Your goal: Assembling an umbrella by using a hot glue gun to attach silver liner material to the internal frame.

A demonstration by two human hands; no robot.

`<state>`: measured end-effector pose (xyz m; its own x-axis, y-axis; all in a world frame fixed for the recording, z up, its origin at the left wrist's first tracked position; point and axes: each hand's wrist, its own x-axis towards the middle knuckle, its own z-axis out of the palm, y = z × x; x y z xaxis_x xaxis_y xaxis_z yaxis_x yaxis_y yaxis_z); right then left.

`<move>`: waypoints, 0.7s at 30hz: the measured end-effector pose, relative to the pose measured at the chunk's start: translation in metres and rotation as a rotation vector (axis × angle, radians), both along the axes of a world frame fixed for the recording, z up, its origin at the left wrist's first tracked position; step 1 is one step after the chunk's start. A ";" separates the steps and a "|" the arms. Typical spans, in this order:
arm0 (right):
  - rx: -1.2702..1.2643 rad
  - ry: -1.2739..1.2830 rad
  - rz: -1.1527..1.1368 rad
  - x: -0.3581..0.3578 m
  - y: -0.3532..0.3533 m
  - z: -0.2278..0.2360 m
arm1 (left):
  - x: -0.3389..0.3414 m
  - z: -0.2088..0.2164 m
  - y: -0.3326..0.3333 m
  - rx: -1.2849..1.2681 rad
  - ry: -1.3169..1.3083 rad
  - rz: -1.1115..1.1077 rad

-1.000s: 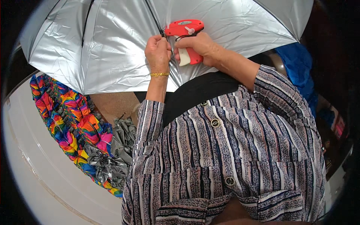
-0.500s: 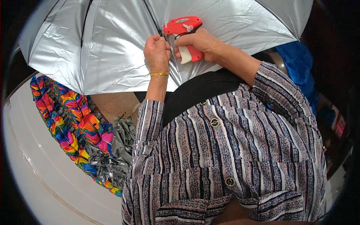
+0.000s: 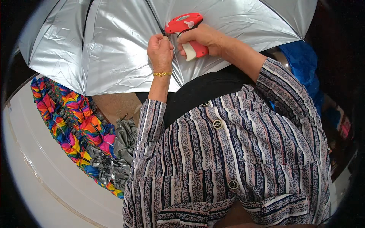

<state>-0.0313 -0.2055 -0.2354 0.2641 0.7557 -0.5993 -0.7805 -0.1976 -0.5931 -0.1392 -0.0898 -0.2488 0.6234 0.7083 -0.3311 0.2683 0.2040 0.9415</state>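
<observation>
A silver umbrella canopy [image 3: 121,49] is spread out in front of me, with dark thin ribs running over it. My left hand [image 3: 160,51], wearing a gold bracelet, is closed in a pinch at the lower end of a black rib [image 3: 155,18]. In my right hand [image 3: 203,38] is a red and white tagging gun [image 3: 186,23], my fingers wrapped round its grip. Its nose points left, just above and to the right of my left fingertips. Whether the gun's tip touches the rib or cloth is hard to make out.
Folded rainbow-coloured umbrellas [image 3: 72,133] lie in a pile at the left, beside crumpled silver-grey cloth [image 3: 114,165], on a white curved surface [image 3: 42,167]. Shiny blue cloth [image 3: 300,62] hangs at the right. Black cloth [image 3: 213,85] covers my lap.
The tagging gun in my right hand has risen slightly and tilted, its back end going up. My left hand keeps its pinch in nearly the same place.
</observation>
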 end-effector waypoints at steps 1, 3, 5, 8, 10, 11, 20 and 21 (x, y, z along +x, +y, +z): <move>0.003 -0.015 0.025 0.003 0.001 0.000 | 0.001 0.000 0.000 -0.001 -0.010 -0.002; 0.003 -0.048 0.071 0.006 0.003 0.001 | 0.002 0.001 0.000 0.005 -0.013 -0.012; -0.017 -0.092 0.102 0.007 0.005 0.002 | 0.002 0.003 0.000 0.022 0.029 -0.016; 0.037 -0.068 -0.007 -0.001 0.006 0.002 | 0.000 0.008 0.000 0.027 0.009 -0.037; 0.039 -0.087 -0.001 -0.005 0.005 0.002 | -0.003 0.012 0.001 0.059 0.047 -0.048; 0.070 -0.099 -0.005 -0.007 0.005 0.001 | -0.004 0.015 0.003 0.091 0.036 -0.065; -0.018 -0.066 -0.122 -0.020 -0.003 0.005 | -0.010 0.012 0.006 0.351 0.256 -0.256; -0.017 -0.035 -0.147 -0.019 -0.006 0.007 | -0.010 0.011 0.008 0.376 0.268 -0.283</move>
<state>-0.0501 -0.2112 -0.2279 0.3922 0.6973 -0.5999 -0.7808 -0.0925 -0.6179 -0.1493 -0.0822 -0.2377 0.7356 0.6250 -0.2612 0.5048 -0.2487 0.8266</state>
